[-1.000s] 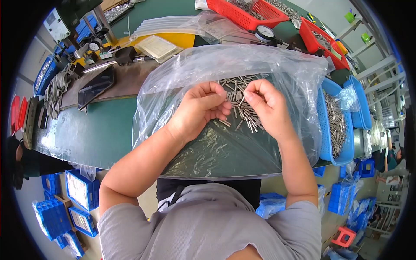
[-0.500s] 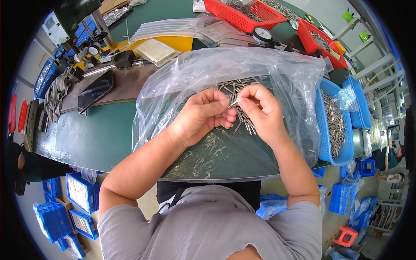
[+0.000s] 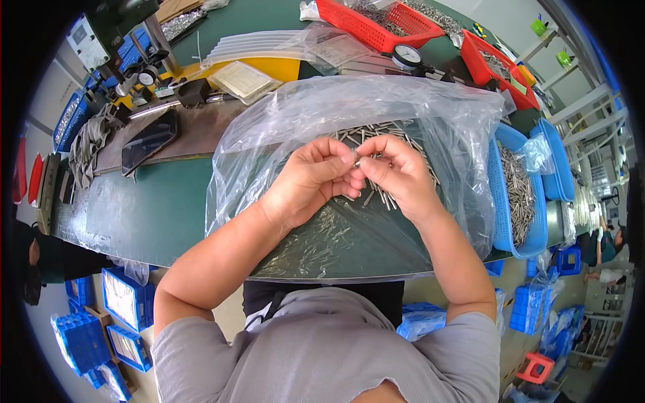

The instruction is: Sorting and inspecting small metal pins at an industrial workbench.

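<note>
Over the middle of the bench, my left hand point(image 3: 314, 176) and my right hand point(image 3: 398, 173) meet fingertip to fingertip. Both pinch a small metal pin point(image 3: 357, 163), mostly covered by the thumbs and forefingers. Beneath them a loose pile of slim metal pins point(image 3: 384, 127) lies on a clear plastic sheet or bag point(image 3: 282, 124); my hands hide part of the pile. The sheet is spread over the green tabletop point(image 3: 154, 215), its far side bunched up in folds.
At the right stands a blue basket point(image 3: 502, 218) of metal pins. Red baskets point(image 3: 420, 27) with metal parts sit at the back, near a dial gauge point(image 3: 406, 56). A phone point(image 3: 149, 138) lies at the left, by a grey cloth point(image 3: 87, 151) and a gauge stand point(image 3: 160, 43).
My right hand has shifted slightly left, closing in on my left fingertips. The pin between them is now more covered. My left hand has hardly moved.
</note>
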The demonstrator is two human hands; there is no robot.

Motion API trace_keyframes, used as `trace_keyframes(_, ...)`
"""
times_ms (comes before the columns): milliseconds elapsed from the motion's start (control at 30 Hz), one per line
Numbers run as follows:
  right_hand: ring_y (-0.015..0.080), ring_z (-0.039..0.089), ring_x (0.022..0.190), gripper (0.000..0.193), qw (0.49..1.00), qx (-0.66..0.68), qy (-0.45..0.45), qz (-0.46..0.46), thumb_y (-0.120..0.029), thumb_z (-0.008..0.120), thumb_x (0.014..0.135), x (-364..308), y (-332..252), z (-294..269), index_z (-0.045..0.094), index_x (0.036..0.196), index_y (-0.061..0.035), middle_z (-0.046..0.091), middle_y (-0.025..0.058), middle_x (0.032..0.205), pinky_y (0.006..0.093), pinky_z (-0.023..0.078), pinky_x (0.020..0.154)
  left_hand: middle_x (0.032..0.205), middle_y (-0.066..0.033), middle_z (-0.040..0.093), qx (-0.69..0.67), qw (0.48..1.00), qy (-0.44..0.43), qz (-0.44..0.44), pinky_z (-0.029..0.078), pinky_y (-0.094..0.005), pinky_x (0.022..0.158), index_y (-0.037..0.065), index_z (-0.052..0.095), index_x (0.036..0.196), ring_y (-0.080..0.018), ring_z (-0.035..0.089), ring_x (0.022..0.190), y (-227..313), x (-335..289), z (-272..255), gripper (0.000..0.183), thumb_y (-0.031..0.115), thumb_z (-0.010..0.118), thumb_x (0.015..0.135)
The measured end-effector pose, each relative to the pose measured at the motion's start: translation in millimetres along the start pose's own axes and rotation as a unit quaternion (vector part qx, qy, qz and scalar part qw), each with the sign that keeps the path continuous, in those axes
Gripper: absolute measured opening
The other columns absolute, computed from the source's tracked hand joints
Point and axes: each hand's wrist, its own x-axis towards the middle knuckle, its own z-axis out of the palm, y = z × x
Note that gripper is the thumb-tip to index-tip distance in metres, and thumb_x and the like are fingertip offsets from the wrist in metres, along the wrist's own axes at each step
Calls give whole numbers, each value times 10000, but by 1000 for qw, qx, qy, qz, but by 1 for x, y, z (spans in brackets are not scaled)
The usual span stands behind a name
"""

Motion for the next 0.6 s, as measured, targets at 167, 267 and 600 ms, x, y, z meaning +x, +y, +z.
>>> trace_keyframes(167, 73, 535, 672, 84, 996, -57, 71, 18, -95, 594, 867, 0, 5, -9, 564, 890, -21, 575, 9, 773, 197, 433, 620, 831, -86, 614, 49, 999, 14, 17, 511, -310, 714, 42, 535, 917, -177, 609, 761, 0, 0, 5, 79, 120, 541, 908)
trace_keyframes(267, 109, 558, 720, 108, 982, 164, 85, 24, -138, 531, 889, 7, -2, -23, 556, 890, -33, 593, 44, 804, 228, 449, 648, 823, -80, 612, 68, 996, 36, 50, 502, -301, 695, 42, 540, 900, -163, 597, 746, 3, 2, 1, 79, 120, 537, 910)
trace_keyframes(600, 109, 523, 577, 123, 920, -379, -2, 101, -99, 670, 750, -5, -7, -18, 646, 871, -96, 516, 3, 703, 263, 408, 529, 802, -83, 625, 49, 994, 69, 67, 512, -289, 681, 30, 556, 890, -158, 610, 716, 4, 4, -2, 80, 109, 561, 892)
